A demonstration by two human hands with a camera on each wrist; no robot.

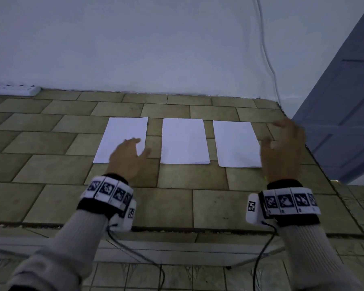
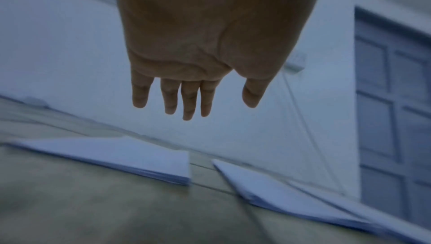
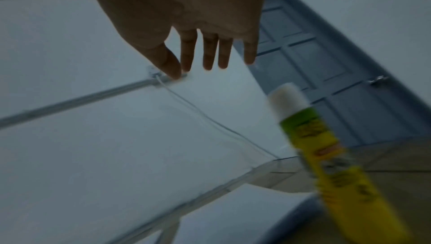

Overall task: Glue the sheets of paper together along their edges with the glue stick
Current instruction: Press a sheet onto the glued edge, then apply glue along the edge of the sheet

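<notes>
Your left hand (image 1: pixel 128 156) and right hand (image 1: pixel 283 148) hover spread, holding nothing, flanking the middle white paper stack (image 1: pixel 185 141). Bare tabletop gaps separate the stacks' edges. Only your right wrist view shows the yellow-green glue stick (image 3: pixel 331 161).

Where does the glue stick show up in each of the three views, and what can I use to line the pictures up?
Head: not plainly visible; probably hidden under the right hand.
Left wrist: not in it.
Right wrist: glue stick at lower right, white cap up, blurred, below the open fingers, not held.
Shared landmark: the blue-grey panelled door, on the right side in every view.
</notes>
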